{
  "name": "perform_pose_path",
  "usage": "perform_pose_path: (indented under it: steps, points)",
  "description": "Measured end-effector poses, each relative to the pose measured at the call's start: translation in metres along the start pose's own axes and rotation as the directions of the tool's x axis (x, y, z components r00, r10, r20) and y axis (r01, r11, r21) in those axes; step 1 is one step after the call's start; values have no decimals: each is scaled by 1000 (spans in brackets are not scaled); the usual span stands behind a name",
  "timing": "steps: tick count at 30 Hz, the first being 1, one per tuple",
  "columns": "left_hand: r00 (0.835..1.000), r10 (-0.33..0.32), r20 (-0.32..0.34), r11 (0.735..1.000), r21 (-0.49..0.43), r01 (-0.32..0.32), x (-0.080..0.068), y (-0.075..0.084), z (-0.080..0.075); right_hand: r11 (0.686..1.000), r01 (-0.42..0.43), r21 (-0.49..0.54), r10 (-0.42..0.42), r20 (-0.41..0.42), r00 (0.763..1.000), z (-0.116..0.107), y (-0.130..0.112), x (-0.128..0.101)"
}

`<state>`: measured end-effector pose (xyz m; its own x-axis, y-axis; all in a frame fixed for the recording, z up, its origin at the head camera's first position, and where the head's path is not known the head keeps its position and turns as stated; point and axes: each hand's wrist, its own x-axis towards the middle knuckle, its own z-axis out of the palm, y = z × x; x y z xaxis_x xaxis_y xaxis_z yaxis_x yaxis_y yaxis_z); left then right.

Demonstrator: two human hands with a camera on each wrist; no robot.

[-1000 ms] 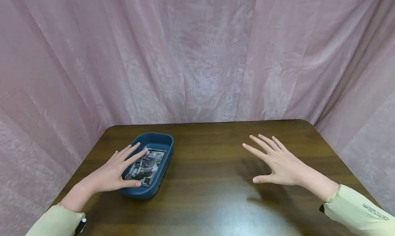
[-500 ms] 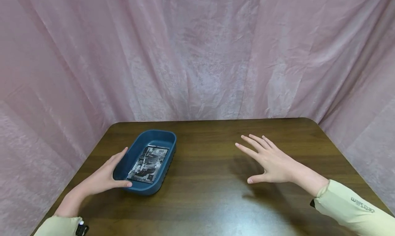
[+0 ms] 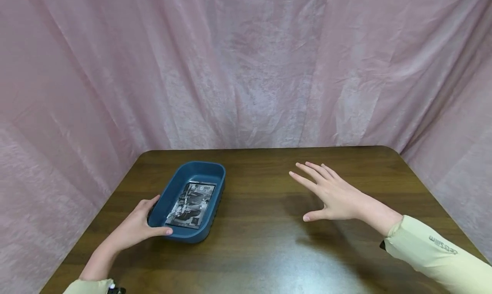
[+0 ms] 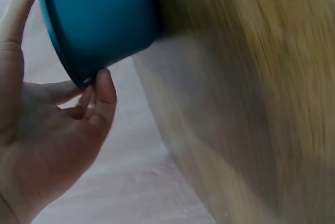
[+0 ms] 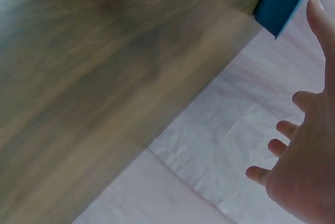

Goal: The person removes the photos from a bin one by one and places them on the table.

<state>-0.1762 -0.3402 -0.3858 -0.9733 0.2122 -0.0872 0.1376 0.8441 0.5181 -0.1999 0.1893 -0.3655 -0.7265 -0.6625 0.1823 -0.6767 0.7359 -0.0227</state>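
A deep blue plastic tray [image 3: 221, 187] with rounded corners sits on the left part of the table, angled. Inside it lies a flat black-and-white picture [image 3: 191, 205]. My left hand [image 3: 136, 225] grips the tray's near left corner, with the thumb along the near rim and the fingers on the outer left side. The left wrist view has the fingers [image 4: 104, 96] bent against the rim. Well apart from the tray, my right hand [image 3: 338, 196] hovers over the table's right part, fingers spread and holding nothing.
The brown wood-grain table [image 3: 261, 243] has rounded far corners. Behind it and along both sides hangs a pink velvet curtain [image 3: 253, 72]. Both arms wear pale green sleeves [image 3: 434, 247].
My left hand has come down from above the tray and taken hold of its near left corner. The right hand has drifted slightly left, with its fingers still spread.
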Motion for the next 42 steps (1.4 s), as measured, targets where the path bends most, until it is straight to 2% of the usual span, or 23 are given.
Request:
perform_pose_path:
  steps: [4, 10, 13, 20, 23, 27, 30, 35, 42]
  points:
    - [1000, 4, 18, 999, -34, -3, 2, -5, -2, 1000, 19, 12, -19, -16, 1000, 1, -7, 22]
    - [997, -24, 75, 981, -190, 38, -1, -11, -6, 999, 32, 27, -32, -5, 999, 6, -17, 54]
    - [995, -34, 93, 960, -273, 59, -1, -13, -8, 999, 26, 40, -25, -3, 1000, 9, -23, 67]
    - [988, -24, 152, 891, -444, 90, -4, -19, -9, 999, 1, 40, -1, 9, 1000, 6, -46, 94]
    - [986, -33, 162, 886, -452, 104, -2, -23, -11, 999, -3, 53, 3, 8, 1000, 3, -57, 108]
    - [987, -52, 151, 902, -417, 112, 3, -28, -13, 997, -9, 79, 8, 13, 1000, -1, -71, 128]
    - [988, -53, 143, 907, -407, 108, 6, -24, -11, 994, -1, 109, -2, 26, 1000, -3, -73, 141]
    - [987, -22, 160, 885, -457, 94, 12, -18, -6, 990, 16, 139, -21, 37, 999, -2, -75, 161]
    - [977, -27, 212, 858, -497, 132, 21, -13, -5, 973, 64, 220, -72, 28, 997, 0, -82, 191]
